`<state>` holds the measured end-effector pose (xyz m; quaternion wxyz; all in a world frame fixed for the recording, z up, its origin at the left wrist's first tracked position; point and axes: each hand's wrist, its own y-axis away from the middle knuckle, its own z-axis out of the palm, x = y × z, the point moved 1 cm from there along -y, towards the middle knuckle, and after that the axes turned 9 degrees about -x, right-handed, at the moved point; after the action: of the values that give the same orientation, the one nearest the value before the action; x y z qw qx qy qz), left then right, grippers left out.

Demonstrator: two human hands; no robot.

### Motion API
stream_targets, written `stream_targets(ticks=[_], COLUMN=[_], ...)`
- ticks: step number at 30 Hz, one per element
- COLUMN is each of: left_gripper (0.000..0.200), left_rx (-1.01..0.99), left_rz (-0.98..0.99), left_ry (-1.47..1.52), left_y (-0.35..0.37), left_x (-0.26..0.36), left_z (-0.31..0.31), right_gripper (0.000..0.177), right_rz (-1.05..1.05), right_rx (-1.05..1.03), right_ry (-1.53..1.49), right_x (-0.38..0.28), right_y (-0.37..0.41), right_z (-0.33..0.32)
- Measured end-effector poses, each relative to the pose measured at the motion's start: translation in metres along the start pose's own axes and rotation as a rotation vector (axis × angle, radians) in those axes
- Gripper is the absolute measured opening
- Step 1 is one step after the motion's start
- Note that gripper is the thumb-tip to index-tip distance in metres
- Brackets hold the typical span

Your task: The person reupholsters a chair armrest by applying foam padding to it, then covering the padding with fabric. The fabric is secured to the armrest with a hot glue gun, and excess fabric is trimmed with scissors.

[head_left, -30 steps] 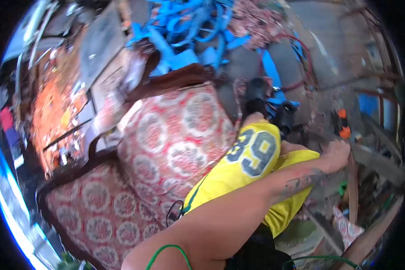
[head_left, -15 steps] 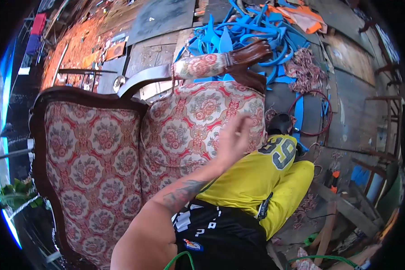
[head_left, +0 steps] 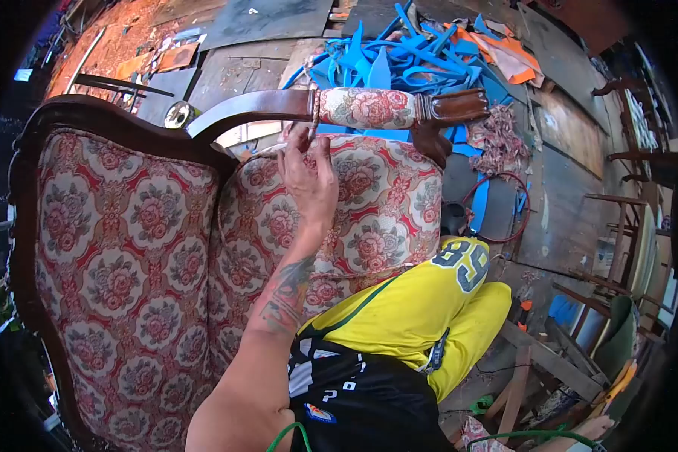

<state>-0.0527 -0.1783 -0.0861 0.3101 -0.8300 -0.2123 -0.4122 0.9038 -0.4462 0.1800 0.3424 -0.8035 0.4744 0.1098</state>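
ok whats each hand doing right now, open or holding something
Left hand: fingers bent near the armrest; whether it holds anything can't be told.
Right hand: not in view.

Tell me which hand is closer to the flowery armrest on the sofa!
Left. The left hand has its fingertips close by the flowery armrest, at the end nearer the sofa's back. The right hand isn't in view.

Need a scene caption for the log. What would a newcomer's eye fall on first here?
Likely the floral, wood-framed seat, its patterned back and cushion filling the left and centre. Next, the bright yellow trousers with large dark digits, right of the cushion, and the tangled blue strips on the floor beyond the armrest. The tattooed left arm leads up to the left hand by that armrest.
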Motion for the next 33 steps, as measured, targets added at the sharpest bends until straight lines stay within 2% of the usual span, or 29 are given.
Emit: stream_targets(ticks=[2, 3, 4, 5, 6, 7, 8, 10, 11, 12, 13, 14, 15, 18, 19, 21, 23, 25, 29, 31, 32, 33], left_gripper=[0.032, 0.03, 0.027, 0.027, 0.024, 0.022, 0.026, 0.027, 0.029, 0.029, 0.03, 0.031, 0.031, 0.028, 0.028, 0.029, 0.03, 0.032, 0.034, 0.032, 0.032, 0.029], left_rx=[-0.012, -0.027, -0.003, 0.0, -0.058, -0.117, -0.122, -0.128, -0.132, -0.128, -0.145, -0.163, -0.16, -0.158, -0.167, -0.177, -0.219, -0.262, -0.177, -0.008, -0.01, -0.071], left_rz=[-0.004, -0.002, -0.02, -0.024, -0.035, -0.047, -0.036, -0.002, 0.039, 0.032, 0.021, 0.008, 0.001, -0.087, -0.067, -0.047, 0.048, -0.006, 0.127, 0.345, 0.344, 0.428], left_ry=[0.006, -0.007, 0.201, 0.215, 0.167, 0.12, 0.182, 0.177, 0.157, 0.167, 0.173, 0.177, 0.184, 0.307, 0.276, 0.244, 0.213, 0.214, 0.043, -0.225, -0.223, -0.162], left_y=[0.005, 0.008, 0.01, 0.011, 0.015, 0.017, 0.02, 0.02, 0.019, 0.018, 0.018, 0.018, 0.019, 0.021, 0.022, 0.021, 0.02, 0.019, -0.011, -0.046, -0.066, -0.087], left_x=[-0.003, -0.005, -0.001, -0.002, -0.004, -0.007, -0.013, -0.012, -0.01, -0.01, -0.009, -0.008, -0.006, -0.003, -0.002, -0.002, 0.0, -0.003, -0.005, 0.001, 0.0, -0.001], left_z=[-0.002, -0.003, -0.001, -0.003, -0.006, -0.008, -0.006, -0.01, -0.012, -0.014, -0.016, -0.018, -0.019, -0.021, -0.023, -0.029, -0.036, -0.042, -0.059, -0.066, -0.066, -0.065], right_gripper=[0.055, 0.055, 0.055, 0.05, 0.042, 0.04, 0.04, 0.039, 0.038, 0.038, 0.037, 0.036, 0.031, 0.025, 0.025, 0.02, 0.019, 0.018, 0.015, 0.013, 0.013, 0.011], right_rz=[-0.099, -0.144, -0.189, -0.631, -0.46, -0.488, -0.481, -0.465, -0.592, -0.384, -0.433, -0.527, -0.495, -0.818, -0.92, -0.883, -0.883, -0.888, -0.891, -0.927, -0.927, -0.945], right_rx=[0.03, 0.025, 0.023, 0.252, -0.078, -0.198, -0.213, -0.571, -0.542, -0.776, -0.892, -0.991, -1.149, -1.271, -1.282, -1.27, -1.254, -1.239, -1.213, -1.206, -1.205, -1.192], right_ry=[0.038, 0.093, 0.147, 0.296, 0.199, -0.036, 0.011, -0.436, -0.246, -0.543, -0.557, -0.555, -0.724, -0.798, -0.851, -0.955, -0.926, -0.892, -0.866, -0.864, -0.862, -0.874], right_x=[-0.019, -0.062, -0.106, -0.057, -0.123, -0.169, -0.219, -0.257, -0.292, -0.321, -0.337, -0.38, -0.398, -0.477, -0.502, -0.536, -0.556, -0.562, -0.562, -0.559, -0.558, -0.557], right_y=[0.02, 0.063, 0.106, 0.076, 0.15, 0.209, 0.276, 0.358, 0.407, 0.453, 0.487, 0.534, 0.57, 0.658, 0.68, 0.717, 0.739, 0.748, 0.751, 0.752, 0.753, 0.755], right_z=[0.003, 0.018, 0.033, 0.067, 0.082, 0.109, 0.13, 0.182, 0.193, 0.208, 0.223, 0.219, 0.232, 0.237, 0.236, 0.234, 0.238, 0.239, 0.241, 0.243, 0.243, 0.243])
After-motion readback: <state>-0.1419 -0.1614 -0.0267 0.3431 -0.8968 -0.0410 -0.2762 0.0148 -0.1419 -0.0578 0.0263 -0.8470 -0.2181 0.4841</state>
